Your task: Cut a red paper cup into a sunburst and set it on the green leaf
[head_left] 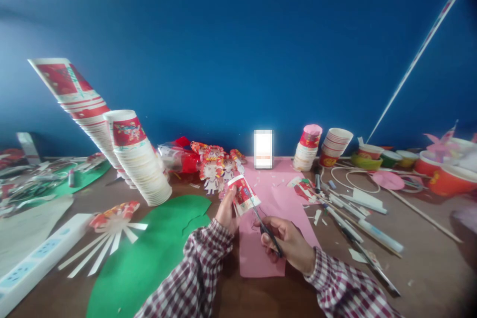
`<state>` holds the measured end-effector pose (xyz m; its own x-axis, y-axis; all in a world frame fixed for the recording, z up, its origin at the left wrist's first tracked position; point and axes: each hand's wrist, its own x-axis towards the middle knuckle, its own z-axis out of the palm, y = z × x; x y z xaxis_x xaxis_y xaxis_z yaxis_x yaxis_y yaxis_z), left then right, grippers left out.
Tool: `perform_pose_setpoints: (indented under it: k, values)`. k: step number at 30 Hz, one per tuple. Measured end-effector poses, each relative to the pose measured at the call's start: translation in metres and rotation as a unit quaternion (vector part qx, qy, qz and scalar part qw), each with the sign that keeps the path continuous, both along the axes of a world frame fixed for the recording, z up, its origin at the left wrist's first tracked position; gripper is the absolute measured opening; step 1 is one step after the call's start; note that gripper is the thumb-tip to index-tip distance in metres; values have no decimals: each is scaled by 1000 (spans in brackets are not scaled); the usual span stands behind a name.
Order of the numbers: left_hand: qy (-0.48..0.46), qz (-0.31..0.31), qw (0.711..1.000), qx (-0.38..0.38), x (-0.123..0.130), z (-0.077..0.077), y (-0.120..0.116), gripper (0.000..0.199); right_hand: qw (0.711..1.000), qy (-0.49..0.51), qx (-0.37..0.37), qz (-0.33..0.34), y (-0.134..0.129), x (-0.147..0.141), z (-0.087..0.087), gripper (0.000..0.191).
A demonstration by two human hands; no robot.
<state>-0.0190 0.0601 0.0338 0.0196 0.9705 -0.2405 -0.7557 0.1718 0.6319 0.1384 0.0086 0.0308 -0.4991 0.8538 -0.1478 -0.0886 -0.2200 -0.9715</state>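
Note:
My left hand grips a red and white printed paper cup, tilted over the pink paper sheet. In my right hand is a pair of scissors with dark handles, its fingers closed around them. The scissor blades reach up to the rim of the cup near its lower right side. Whether the blades are apart I cannot make out. Behind the cup, several paper cutout figures with red and orange heads lie in a cluster.
Tall leaning stacks of paper cups stand at the left, beside a green paper sheet, a strip-cut cup and a white power strip. Pens and paper scraps lie at the right. A blue partition rises behind.

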Motion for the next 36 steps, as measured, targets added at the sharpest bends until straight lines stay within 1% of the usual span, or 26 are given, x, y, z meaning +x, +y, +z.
perform_pose_setpoints:
  k: [6,11,16,25,31,36]
  values:
    - [11,-15,1000,16,-1,-2,0,28,1000,3,-8,-1,0,0,1,45]
    - [3,0,1000,8,-1,-3,0,28,1000,-2,-7,-3,-1,-1,2,45]
    - [7,-13,1000,7,-2,-4,0,30,1000,3,3,-3,0,0,0,46]
    - [2,2,1000,-7,1,2,-2,28,1000,-6,0,-8,0,0,1,50]
    - [2,-8,1000,-8,1,4,-3,27,1000,-22,14,-9,1,2,-1,45]
    - [5,5,1000,-9,0,2,-2,25,999,-35,31,-8,1,3,-1,41]
